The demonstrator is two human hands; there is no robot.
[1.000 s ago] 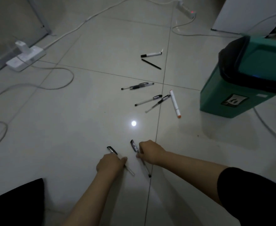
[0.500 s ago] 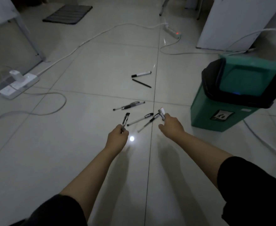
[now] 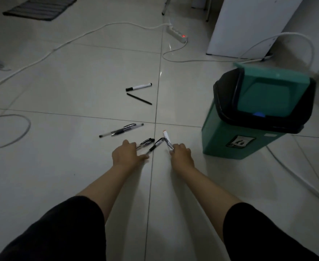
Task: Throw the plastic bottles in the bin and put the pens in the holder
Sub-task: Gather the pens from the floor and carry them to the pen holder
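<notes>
Dim tiled floor (image 3: 64,176). One green bin (image 3: 236,140) with black swing lid, standing right of both hands, well apart from them. Two white power strips visible; lit one (image 3: 176,34) far back. Pens counted: two clear pens (image 3: 121,130) lying together ahead-left of the hands; one white marker (image 3: 139,87) and one black pen (image 3: 139,98) farther back. Left hand (image 3: 125,154) lies palm down, fingers on two black-capped pens (image 3: 151,145). Right hand (image 3: 181,154) is curled around an orange-tipped marker (image 3: 166,138) and a pen. No holder in view.
</notes>
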